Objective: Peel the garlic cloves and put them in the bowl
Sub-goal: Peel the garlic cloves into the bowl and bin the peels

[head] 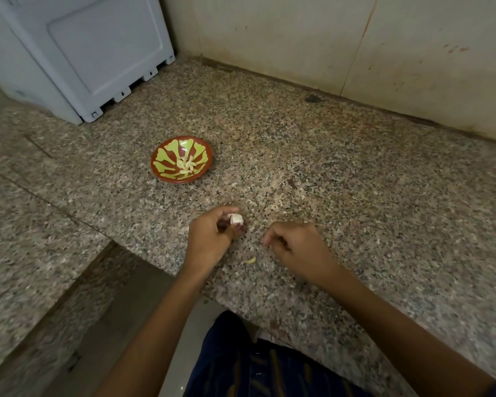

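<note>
Pinched between thumb and fingers of my left hand (209, 239) sits a garlic piece (236, 218). Just right of it, my right hand (295, 245) curls loosely, holding nothing I can see. Beyond the grip, leftward, the bowl (166, 174) holds peeled cloves (187, 165).

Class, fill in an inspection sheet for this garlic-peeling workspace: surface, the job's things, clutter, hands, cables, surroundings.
Surface: speckled granite counter, stepped lower at the left.
Job's things: red and green bowl holding peeled cloves; white garlic piece in the left hand.
Clutter: small pale scrap lying between the hands, peel or clove cannot be told.
Hands: left hand pinches the garlic piece; right hand loosely curled, whether it holds anything is hidden.
Cables: nothing seen.
Surroundings: white appliance at the back left; stained wall panels behind.
</note>
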